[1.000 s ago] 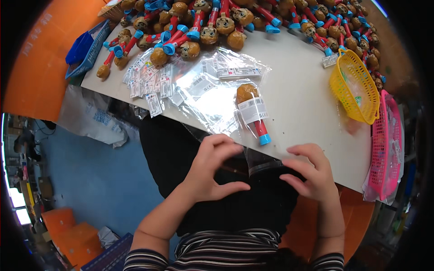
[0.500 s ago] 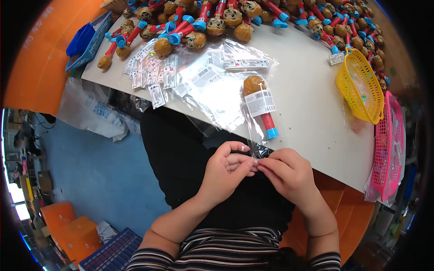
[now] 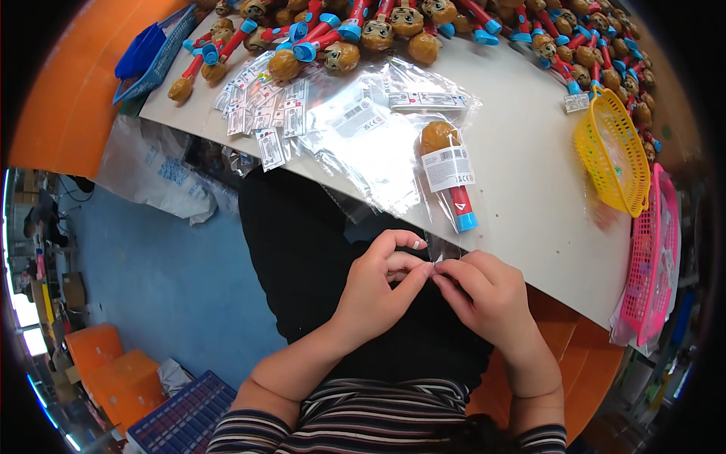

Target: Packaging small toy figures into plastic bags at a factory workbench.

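A toy with a round brown head, a red stick body and a blue end lies on the table in a clear plastic bag. Around its middle is a white printed label. The bag's end hangs over the table edge toward me. There my left hand pinches the film between thumb and fingers, its index finger raised and bent, with a small white piece on the fingertip. Right beside it, thumb tip against fingertips, my right hand grips the same end. The exact fold between the fingertips is too small to make out.
Many similar toys are heaped along the far side. Loose printed cards and flat clear bags lie left of the bagged toy. A yellow basket and a pink basket stand right; a blue tray is far left.
The view has shifted slightly, so the table's contents appear a little farther right. My fingertips have closed in on the bag's end, and my left fingers are more curled.
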`<state>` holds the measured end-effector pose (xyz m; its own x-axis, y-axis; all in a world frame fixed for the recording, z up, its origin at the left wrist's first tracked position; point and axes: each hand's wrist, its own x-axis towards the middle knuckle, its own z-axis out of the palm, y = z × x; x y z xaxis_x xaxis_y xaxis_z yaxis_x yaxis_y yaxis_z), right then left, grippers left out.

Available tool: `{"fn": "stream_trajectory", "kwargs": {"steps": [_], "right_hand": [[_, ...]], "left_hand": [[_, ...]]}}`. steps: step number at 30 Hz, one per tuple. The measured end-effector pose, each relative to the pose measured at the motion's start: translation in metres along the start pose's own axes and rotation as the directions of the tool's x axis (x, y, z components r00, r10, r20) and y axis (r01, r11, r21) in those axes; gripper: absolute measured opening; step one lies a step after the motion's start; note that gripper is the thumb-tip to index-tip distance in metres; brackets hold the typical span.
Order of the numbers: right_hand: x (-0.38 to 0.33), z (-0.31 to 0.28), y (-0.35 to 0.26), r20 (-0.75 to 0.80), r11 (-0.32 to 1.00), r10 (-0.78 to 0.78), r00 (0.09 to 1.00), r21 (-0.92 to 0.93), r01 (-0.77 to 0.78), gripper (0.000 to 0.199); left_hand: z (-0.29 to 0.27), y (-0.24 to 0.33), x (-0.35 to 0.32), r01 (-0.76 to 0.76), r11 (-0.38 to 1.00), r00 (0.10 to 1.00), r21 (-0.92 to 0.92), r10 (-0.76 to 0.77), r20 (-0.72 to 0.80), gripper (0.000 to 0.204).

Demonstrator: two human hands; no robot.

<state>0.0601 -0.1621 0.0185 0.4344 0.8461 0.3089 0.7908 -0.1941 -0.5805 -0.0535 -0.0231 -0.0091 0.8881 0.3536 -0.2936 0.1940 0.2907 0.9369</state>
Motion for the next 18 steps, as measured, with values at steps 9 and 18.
{"fn": "stream_trajectory", "kwargs": {"steps": [9, 18], "right_hand": [[0.0024, 0.0064, 0.0029, 0.044, 0.998, -0.055, 0.998, -0.02, 0.055, 0.016], [-0.0073, 0.0054, 0.0103, 0.012, 0.997, -0.071, 0.997, 0.039, 0.07, 0.02]], "left_hand": [[-0.0022, 0.0003, 0.0013, -0.098, 0.991, 0.995, 0.094, 0.098, 0.008, 0.026], [0.0005, -0.0023, 0.0041, -0.099, 0.995, 0.992, -0.015, 0.097, -0.078, 0.02]]}}
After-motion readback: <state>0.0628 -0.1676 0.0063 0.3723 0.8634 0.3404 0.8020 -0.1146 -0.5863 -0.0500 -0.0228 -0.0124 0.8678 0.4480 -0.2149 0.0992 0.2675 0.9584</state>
